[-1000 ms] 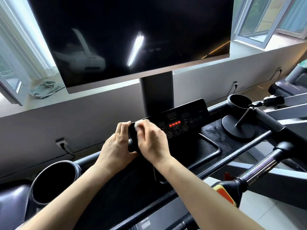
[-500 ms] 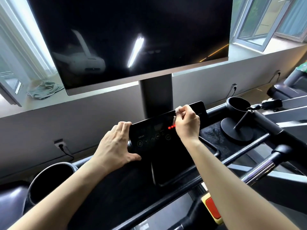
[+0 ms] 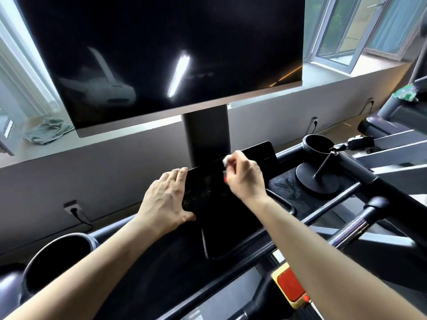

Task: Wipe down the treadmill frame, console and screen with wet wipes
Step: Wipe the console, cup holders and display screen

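Crumpled cloth (image 3: 46, 132) on windowsill (image 3: 76, 145); plugged wall socket (image 3: 73, 208) below; open window (image 3: 342, 31) right.

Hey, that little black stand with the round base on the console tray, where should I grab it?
Probably the slanted rod, pinched between the fingers from the near side, above; its disc base lies flat on the tray, offering little edge.
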